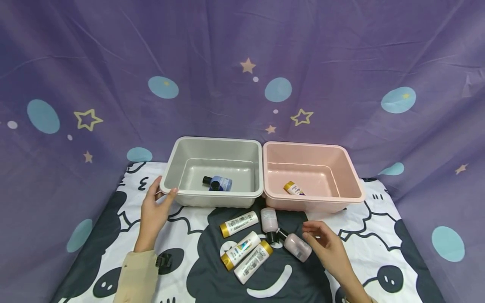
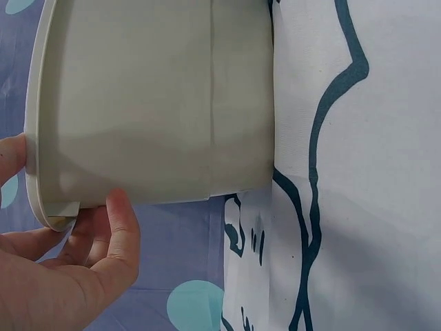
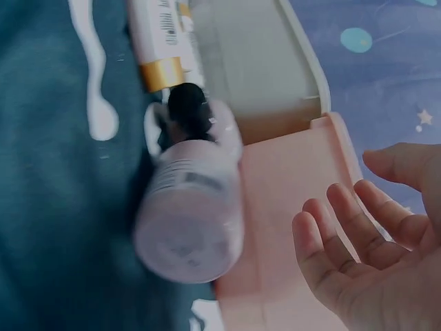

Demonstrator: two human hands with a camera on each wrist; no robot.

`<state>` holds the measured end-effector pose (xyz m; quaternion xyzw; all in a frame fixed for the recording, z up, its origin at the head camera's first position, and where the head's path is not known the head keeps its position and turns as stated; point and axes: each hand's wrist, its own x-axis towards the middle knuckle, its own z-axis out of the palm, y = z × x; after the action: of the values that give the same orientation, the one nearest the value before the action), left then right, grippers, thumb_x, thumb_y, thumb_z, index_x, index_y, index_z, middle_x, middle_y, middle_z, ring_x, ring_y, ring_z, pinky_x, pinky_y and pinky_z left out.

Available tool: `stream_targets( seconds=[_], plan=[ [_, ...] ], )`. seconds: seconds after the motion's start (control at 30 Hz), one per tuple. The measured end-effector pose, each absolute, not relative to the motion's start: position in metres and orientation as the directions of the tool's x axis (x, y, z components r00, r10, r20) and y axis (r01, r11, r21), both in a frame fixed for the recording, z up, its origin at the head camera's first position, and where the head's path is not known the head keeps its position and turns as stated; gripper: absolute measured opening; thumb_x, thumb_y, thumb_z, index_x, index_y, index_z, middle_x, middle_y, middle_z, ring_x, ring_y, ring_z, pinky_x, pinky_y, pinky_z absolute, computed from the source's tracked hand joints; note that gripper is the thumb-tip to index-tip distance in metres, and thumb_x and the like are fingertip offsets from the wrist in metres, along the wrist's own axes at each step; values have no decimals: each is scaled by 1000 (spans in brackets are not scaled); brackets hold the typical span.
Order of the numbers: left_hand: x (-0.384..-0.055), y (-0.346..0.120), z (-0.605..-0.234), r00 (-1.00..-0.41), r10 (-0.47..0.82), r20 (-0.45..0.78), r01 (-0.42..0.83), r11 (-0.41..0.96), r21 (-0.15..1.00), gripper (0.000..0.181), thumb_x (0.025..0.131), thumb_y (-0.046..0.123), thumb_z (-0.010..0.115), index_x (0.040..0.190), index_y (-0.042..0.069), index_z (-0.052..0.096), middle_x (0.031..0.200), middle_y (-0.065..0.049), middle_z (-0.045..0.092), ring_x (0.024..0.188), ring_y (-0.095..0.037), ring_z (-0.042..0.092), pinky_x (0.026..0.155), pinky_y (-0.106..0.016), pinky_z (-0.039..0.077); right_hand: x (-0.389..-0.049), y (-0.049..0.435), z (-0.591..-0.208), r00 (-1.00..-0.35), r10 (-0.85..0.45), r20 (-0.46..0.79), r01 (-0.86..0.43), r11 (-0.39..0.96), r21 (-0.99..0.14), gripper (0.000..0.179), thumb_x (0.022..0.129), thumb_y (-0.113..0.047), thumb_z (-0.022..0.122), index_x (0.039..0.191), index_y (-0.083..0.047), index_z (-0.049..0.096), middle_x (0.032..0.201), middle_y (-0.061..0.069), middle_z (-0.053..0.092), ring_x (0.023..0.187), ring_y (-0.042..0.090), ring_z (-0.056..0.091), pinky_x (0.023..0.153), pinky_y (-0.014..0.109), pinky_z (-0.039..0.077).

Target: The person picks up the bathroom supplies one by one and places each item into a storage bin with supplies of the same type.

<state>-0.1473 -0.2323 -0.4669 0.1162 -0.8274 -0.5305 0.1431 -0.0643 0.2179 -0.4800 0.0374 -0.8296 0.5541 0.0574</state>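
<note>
My left hand (image 1: 154, 212) grips the front left corner of the grey bin (image 1: 216, 200); in the left wrist view the fingers (image 2: 122, 231) curl at the rim. Two blue bottles (image 1: 225, 184) with black caps lie inside that bin. My right hand (image 1: 329, 248) is apart from everything, fingers loosely bent and holding nothing. Just left of it lies a pale pink bottle (image 1: 298, 247) with a black cap, close to a second pink bottle (image 1: 269, 219). Three white tubes with gold caps, the upper tube (image 1: 239, 223), the middle tube (image 1: 242, 249) and the lower tube (image 1: 253, 263), lie farther left.
A pink bin (image 1: 314, 205) stands right beside the grey one, with a gold-capped tube (image 1: 294, 188) in it. Both stand on a black-and-white patterned cloth (image 1: 363, 235). Behind them hangs a purple curtain (image 1: 212, 50) with stars and blue ovals.
</note>
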Motion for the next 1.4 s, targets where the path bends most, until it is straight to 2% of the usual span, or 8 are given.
stream_targets(
  seconds=[0.27, 0.6, 0.9, 1.2, 1.4],
  plan=[
    [-148, -232, -467, -933, -344, 107, -44, 404, 914, 77, 96, 42, 67, 158, 11, 31, 143, -21, 48, 124, -33, 50, 95, -49, 44, -56, 222, -498, -995, 44, 85, -56, 456, -888, 27, 93, -10, 73, 118, -5, 67, 110, 11, 69, 93, 11, 64, 75, 26, 55],
    [-146, -231, -466, -935, -339, 101, -44, 397, 917, 77, 96, 40, 67, 158, 12, 31, 144, -21, 47, 125, -34, 49, 97, -53, 44, -50, 225, -517, -996, 90, -10, 52, 484, -873, 30, 90, -14, 77, 118, -6, 68, 113, 8, 68, 98, 20, 62, 77, 27, 53],
    [-146, -231, -466, -936, -339, 95, -49, 392, 919, 79, 96, 45, 66, 158, 13, 30, 144, -21, 47, 126, -33, 49, 97, -51, 44, -45, 225, -533, -995, 95, -29, 69, 453, -889, 32, 86, -13, 80, 115, -6, 70, 105, 5, 67, 90, 12, 62, 71, 27, 53],
    [-145, -231, -468, -934, -342, 104, -40, 389, 921, 78, 96, 44, 67, 158, 13, 32, 143, -19, 49, 124, -31, 50, 94, -47, 43, -47, 225, -532, -990, 78, -120, 143, 455, -879, 39, 86, -20, 81, 120, -7, 68, 104, 5, 69, 93, 16, 64, 74, 27, 53],
    [-146, -231, -468, -934, -344, 101, -43, 386, 921, 78, 96, 44, 67, 158, 13, 32, 142, -20, 49, 124, -31, 50, 94, -47, 43, -48, 226, -534, -992, 60, -116, 130, 476, -870, 41, 84, -18, 83, 121, -6, 67, 105, 5, 69, 94, 18, 65, 73, 28, 54]
  ],
)
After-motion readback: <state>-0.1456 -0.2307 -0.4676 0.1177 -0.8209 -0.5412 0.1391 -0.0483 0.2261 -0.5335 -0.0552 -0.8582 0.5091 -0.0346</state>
